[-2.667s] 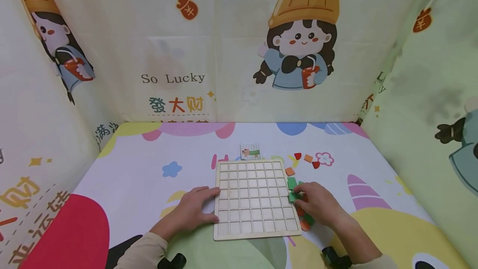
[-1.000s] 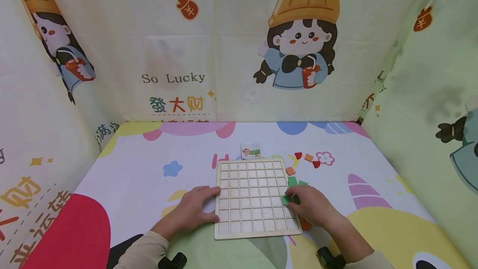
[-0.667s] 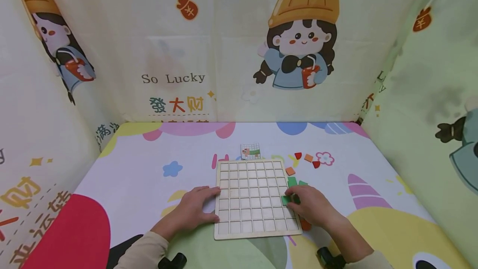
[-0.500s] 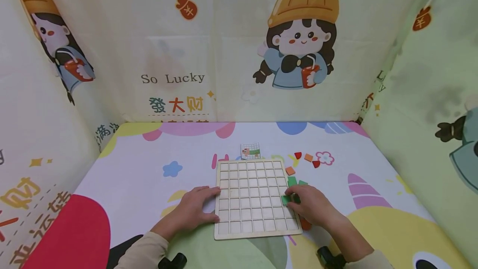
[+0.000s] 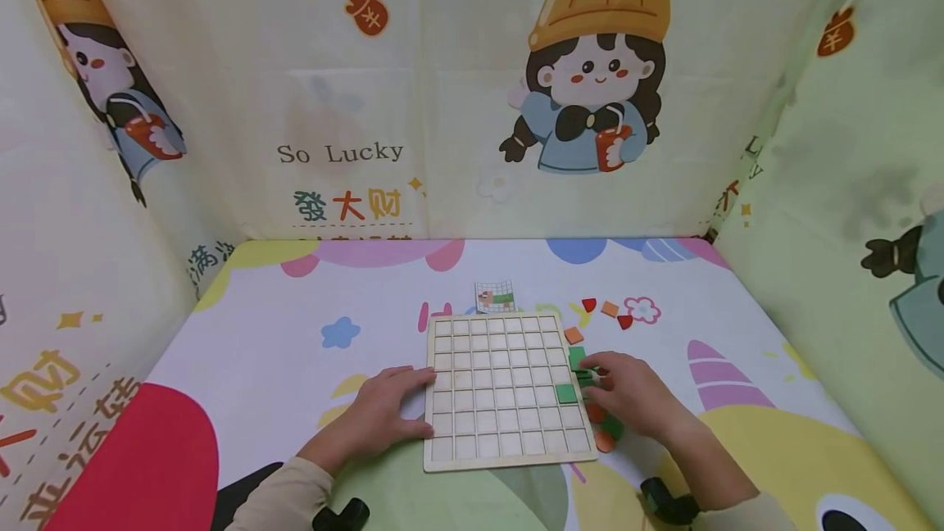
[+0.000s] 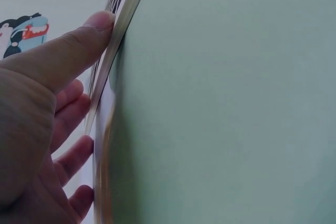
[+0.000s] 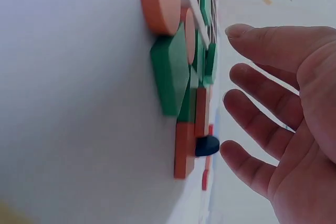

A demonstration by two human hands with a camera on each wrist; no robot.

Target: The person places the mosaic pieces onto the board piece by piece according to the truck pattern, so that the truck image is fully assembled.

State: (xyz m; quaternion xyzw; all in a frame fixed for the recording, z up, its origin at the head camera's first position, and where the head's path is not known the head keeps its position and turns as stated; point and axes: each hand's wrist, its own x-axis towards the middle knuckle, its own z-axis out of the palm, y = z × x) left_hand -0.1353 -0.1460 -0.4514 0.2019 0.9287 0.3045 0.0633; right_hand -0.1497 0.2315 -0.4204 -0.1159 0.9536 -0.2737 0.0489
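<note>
A wooden grid board [image 5: 509,464] lies flat, with one green square tile [image 5: 565,393] in a right-hand cell. My left hand [image 5: 383,404] rests its thumb and fingertips against the board's left edge; the left wrist view shows the thumb [image 6: 68,56] on that edge. My right hand [image 5: 630,392] is just beyond the right edge, above a cluster of loose pieces, and partly hides them. In the right wrist view its fingers [image 7: 262,124] are spread and loosely bent with nothing between them. Close by are a green piece [image 7: 170,74] and an orange round piece [image 7: 160,3].
A small picture card [image 5: 495,297] stands behind the board's far edge. Red pieces [image 5: 588,304] and orange squares [image 5: 610,309] lie at the far right. Patterned cloth [image 5: 442,105] walls the table at the back and sides.
My right hand brought the green square tile from the cluster into a board cell, let go of it, and moved back right over the loose pieces. The left hand stayed at the edge.
</note>
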